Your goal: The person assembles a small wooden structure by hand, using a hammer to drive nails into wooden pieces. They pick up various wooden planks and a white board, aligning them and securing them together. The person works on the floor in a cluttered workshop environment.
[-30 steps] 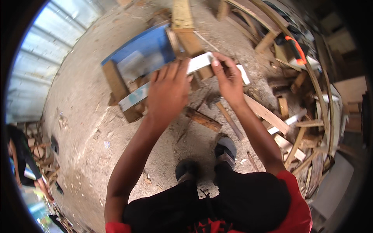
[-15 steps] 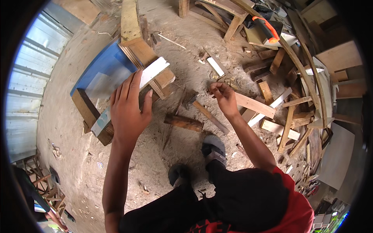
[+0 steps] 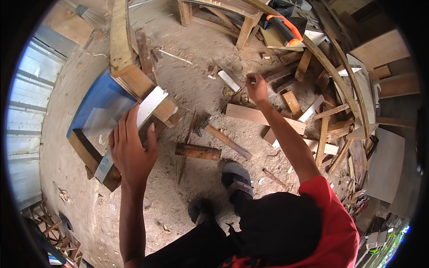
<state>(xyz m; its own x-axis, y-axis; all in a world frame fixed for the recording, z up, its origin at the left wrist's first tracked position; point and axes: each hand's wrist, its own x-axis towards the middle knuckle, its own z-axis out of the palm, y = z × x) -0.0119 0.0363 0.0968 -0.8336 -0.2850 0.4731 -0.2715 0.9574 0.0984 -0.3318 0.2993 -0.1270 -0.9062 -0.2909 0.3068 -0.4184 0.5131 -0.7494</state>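
My left hand (image 3: 133, 151) lies over a white-painted wooden strip (image 3: 151, 105) on a wooden frame, its fingers stretched and the thumb apart. The frame's rough beam (image 3: 120, 42) runs away from me, and a blue panel (image 3: 100, 100) is set beside it. My right hand (image 3: 257, 90) hovers over the floor near the scrap wood, fingers curled together. Whether anything small is between them cannot be made out. Below it lies a pale plank (image 3: 241, 112). Between my hands, a hammer (image 3: 225, 139) with a wooden handle rests on the floor, beside a short dark wood block (image 3: 196, 152).
A heap of wood offcuts (image 3: 326, 129) spreads along the right. An orange-and-black-handled saw (image 3: 286, 31) lies on a wooden bench (image 3: 246, 27) at the far right. A broom head (image 3: 91, 18) shows at the far left, and a metal sheet wall (image 3: 29, 120) stands left.
The view has turned, so the frame and floor items sit further left. My right hand has moved farther off, past the pale plank. My left hand stays on the white strip.
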